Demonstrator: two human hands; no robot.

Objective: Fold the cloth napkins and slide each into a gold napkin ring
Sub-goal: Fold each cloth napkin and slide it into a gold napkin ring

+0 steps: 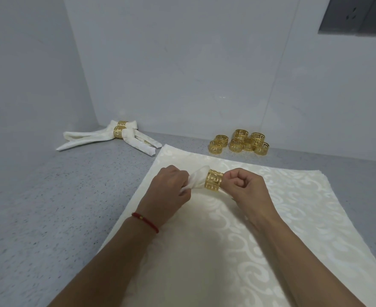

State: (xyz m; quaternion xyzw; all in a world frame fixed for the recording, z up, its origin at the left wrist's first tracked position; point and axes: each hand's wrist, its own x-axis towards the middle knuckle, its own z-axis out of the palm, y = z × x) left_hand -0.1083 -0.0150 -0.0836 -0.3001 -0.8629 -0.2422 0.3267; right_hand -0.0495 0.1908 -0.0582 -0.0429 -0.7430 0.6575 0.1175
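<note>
A gold napkin ring [213,181] with a cut-out key pattern sits around a folded cream napkin [197,180], held above the stack of flat napkins [293,218]. My left hand [171,187] pinches the napkin end that sticks out of the ring's left side. My right hand [244,185] grips the ring and the napkin on its right side; the rest of that napkin is hidden under this hand. Two ringed napkins [116,136] lie at the back left.
Several loose gold rings [240,141] are clustered by the back wall, right of centre. The grey speckled counter [49,207] meets white walls at the back and left. A dark socket panel [357,16] hangs at the upper right.
</note>
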